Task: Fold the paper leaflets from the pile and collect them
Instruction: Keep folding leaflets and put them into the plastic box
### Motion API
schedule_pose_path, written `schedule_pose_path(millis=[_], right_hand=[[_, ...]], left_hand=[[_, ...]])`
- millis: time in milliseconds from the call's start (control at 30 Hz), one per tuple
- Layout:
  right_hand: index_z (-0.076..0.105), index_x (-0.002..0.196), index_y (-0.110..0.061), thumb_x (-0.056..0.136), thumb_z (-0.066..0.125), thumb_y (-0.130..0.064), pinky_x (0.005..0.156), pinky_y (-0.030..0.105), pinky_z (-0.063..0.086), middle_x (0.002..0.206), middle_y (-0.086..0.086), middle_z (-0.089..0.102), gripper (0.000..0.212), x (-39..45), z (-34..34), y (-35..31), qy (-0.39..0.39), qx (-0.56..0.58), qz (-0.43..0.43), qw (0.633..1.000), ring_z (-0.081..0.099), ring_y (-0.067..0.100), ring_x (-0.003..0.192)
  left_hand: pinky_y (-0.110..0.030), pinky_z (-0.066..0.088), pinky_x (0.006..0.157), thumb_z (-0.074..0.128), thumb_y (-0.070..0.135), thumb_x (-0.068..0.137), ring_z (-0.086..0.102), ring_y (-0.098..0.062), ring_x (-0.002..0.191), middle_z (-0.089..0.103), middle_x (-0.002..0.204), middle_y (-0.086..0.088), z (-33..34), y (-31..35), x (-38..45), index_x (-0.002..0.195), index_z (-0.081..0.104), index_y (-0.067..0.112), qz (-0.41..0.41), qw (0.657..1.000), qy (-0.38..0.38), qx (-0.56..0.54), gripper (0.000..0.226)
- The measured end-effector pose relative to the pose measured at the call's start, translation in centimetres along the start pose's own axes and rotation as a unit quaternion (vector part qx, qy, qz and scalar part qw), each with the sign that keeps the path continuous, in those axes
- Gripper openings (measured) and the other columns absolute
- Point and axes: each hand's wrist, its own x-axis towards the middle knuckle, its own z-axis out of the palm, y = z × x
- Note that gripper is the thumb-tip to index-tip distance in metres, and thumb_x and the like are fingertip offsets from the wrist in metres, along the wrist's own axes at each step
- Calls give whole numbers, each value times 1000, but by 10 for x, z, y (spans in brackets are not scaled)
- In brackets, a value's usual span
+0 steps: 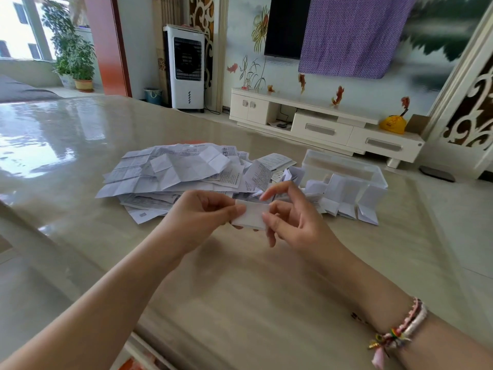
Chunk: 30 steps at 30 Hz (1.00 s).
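Both hands hold one small white folded leaflet (252,217) above the glossy table (240,289): left hand (202,212) pinching its left end, right hand (290,217) pinching the right, index finger lifted. Behind lies the creased, printed leaflet pile (170,172). The clear plastic box (346,169) holds folded leaflets.

A single head-worn view looks forward and down across the glossy table (240,276) — hands close below; the leaflet pile (170,172) sits mid-distance; the TV cabinet (320,124) stands far right.
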Motion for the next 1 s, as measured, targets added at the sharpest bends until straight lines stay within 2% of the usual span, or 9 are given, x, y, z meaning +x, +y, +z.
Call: schedule_pose_path(millis=[100,233,400,500,600,700,767,900,1000], right_hand=[[57,86,-18,92,56,0,66,31,41,70,5,54,19,3,-1,4,43,-57,1,997,50,15,65],[63,88,-23,93,59,-12,69,27,41,87,16,63,12,11,-8,16,99,-123,39,987,52,15,71],[65,100,-31,88,66,-34,65,18,36,75,-13,51,12,12,-13,28,53,-257,87,961,47,1,69],[68,109,-35,88,65,-38,56,14,30,59,-12,47,21,11,-13,25,49,-331,86,938,43,0,62],[70,114,-31,88,66,-32,58,10,35,49,-29,47,26,8,-14,20,64,-351,68,932,46,-11,58],[69,116,-34,87,67,-32,57,14,35,51,-22,49,29,4,-11,16,66,-346,39,935,47,-4,58],[67,117,-36,87,67,-31,55,15,33,51,-14,46,31,1,-8,12,75,-336,14,939,47,0,57],[64,122,-35,87,69,-23,54,13,31,50,-8,36,38,-3,-2,5,93,-316,-33,943,41,5,52],[64,122,-33,86,69,-19,58,16,36,53,-8,44,38,-6,-1,2,86,-270,-39,958,43,7,54]], left_hand=[[-15,39,63,72,27,83,54,-3,62,69,66,3,-4,-6,9,76,74,17,44,991,37,117,12],[-28,32,92,63,38,88,41,-17,114,60,121,8,-29,-17,30,109,68,24,159,887,171,397,26],[-46,8,118,51,52,92,7,-24,146,29,156,4,-57,-35,51,140,42,32,82,860,105,493,53],[-42,-1,119,48,58,91,10,-23,147,39,151,-2,-65,-41,57,146,32,31,58,843,93,527,64],[-40,14,116,58,54,87,43,-24,132,64,126,-2,-64,-36,56,140,42,25,112,832,129,528,63],[-35,38,84,62,45,88,55,-28,108,70,104,-2,-58,-25,44,121,62,24,126,837,149,511,38],[-31,33,65,59,40,92,59,-28,93,71,93,-4,-57,-22,37,101,71,23,131,842,154,501,24],[-35,49,64,58,28,93,65,-30,79,72,83,-3,-59,-23,22,86,73,22,185,846,179,466,18],[-33,53,73,67,23,88,67,-16,82,73,82,9,-52,-15,8,88,76,21,228,883,222,346,10]])
